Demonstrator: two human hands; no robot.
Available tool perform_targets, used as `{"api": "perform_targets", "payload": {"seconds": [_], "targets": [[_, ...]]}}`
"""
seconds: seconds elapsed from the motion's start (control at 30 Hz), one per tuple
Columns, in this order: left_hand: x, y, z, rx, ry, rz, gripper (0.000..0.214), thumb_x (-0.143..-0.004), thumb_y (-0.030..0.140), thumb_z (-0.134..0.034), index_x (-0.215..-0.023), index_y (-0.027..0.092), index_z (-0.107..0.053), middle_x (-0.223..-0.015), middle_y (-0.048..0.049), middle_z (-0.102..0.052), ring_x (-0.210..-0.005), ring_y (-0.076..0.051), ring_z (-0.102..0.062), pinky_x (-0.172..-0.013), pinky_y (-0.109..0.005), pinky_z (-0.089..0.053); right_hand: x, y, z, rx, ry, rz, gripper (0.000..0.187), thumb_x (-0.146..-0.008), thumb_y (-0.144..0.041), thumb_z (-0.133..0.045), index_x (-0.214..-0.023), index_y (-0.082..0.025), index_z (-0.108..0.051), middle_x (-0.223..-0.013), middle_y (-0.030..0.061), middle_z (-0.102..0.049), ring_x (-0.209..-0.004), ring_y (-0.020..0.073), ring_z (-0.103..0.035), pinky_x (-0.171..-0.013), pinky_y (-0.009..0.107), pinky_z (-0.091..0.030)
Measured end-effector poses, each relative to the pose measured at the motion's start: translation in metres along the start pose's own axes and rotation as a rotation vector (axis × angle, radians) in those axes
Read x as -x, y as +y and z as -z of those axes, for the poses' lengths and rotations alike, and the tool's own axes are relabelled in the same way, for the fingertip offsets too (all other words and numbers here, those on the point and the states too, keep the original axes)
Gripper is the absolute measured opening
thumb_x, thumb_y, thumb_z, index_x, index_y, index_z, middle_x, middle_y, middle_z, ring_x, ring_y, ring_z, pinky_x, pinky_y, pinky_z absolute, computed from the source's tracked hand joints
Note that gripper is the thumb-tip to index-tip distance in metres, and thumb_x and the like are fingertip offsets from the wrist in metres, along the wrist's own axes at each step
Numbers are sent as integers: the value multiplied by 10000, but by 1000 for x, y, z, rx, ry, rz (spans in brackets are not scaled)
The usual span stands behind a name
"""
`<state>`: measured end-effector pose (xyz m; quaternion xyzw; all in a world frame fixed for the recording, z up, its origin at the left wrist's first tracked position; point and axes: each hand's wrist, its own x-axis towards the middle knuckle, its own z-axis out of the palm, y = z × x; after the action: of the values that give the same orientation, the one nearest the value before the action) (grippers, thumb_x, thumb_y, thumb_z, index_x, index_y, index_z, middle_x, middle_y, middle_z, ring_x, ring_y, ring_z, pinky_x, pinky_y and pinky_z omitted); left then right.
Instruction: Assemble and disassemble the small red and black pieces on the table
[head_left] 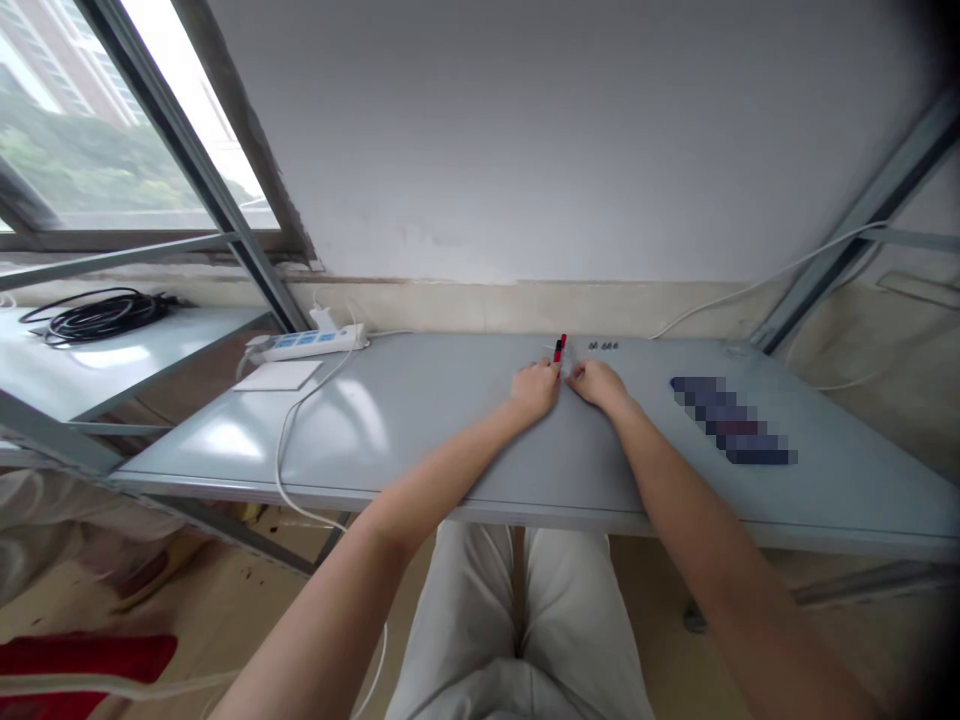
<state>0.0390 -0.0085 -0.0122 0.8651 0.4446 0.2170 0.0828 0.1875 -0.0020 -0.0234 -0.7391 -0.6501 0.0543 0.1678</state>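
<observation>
Both my arms reach out over a grey metal table (420, 440). My left hand (534, 388) is closed around a small red and black tool (559, 348) that sticks up from its fingers. My right hand (598, 382) sits right beside it with curled fingers, pinching something small and pale that I cannot make out. Several tiny dark parts (603, 346) lie on the table just beyond my right hand.
A white power strip (307, 343) with a cable lies at the table's back left, beside a flat white sheet (277, 375). A blurred dark object (731, 420) lies to the right. A coiled black cable (97, 315) rests on the left shelf. The wall stands behind.
</observation>
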Motion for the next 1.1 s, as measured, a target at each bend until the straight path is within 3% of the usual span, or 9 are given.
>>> {"api": "perform_targets", "payload": {"seconds": [0.17, 0.33, 0.5, 0.6, 0.8, 1.1], "targets": [[-1, -17, 2, 112, 19, 49, 166, -821, 161, -483, -955, 185, -579, -997, -93, -593, -924, -210, -557, -814, -306, -408, 0, 0, 0, -3, 11, -9, 245, -765, -376, -583, -896, -185, -664, -906, 107, -671, -839, 216, -615, -679, 290, -431], [5, -45, 3, 215, 88, 71, 53, -762, 157, -564, -811, 172, -572, -854, -69, -603, -838, -187, -557, -786, -315, -415, 0, 0, -1, 15, 53, 6, 202, -780, -339, -568, -881, -196, -668, -914, 97, -669, -829, 200, -609, -666, 276, -428], [13, -61, 7, 492, 196, 277, 53, -738, 170, -604, -731, 166, -551, -734, -37, -595, -701, -136, -548, -705, -273, -429, 5, -9, 5, -10, 90, 57, 191, -813, -299, -516, -889, -183, -647, -881, 98, -667, -816, 203, -601, -666, 277, -421], [15, -61, 12, 628, 229, 348, 62, -739, 182, -607, -736, 158, -550, -704, -32, -586, -656, -115, -537, -669, -253, -431, 8, -19, 10, -54, 108, 135, 205, -845, -258, -470, -961, -172, -616, -914, 111, -663, -843, 206, -596, -702, 281, -417], [18, -52, 25, 713, 205, 331, 78, -743, 206, -618, -768, 153, -566, -695, -29, -591, -639, -105, -533, -657, -247, -431, 14, -30, 13, -101, 72, 276, 226, -858, -194, -453, -1031, -182, -598, -1001, 105, -653, -896, 197, -590, -740, 272, -410], [19, -47, 30, 833, 188, 362, 82, -748, 194, -629, -792, 137, -589, -683, -37, -587, -612, -102, -528, -627, -251, -437, 13, -24, 10, -64, 60, 194, 262, -839, -255, -525, -1061, -199, -653, -970, 95, -672, -878, 202, -603, -749, 295, -426]]}}
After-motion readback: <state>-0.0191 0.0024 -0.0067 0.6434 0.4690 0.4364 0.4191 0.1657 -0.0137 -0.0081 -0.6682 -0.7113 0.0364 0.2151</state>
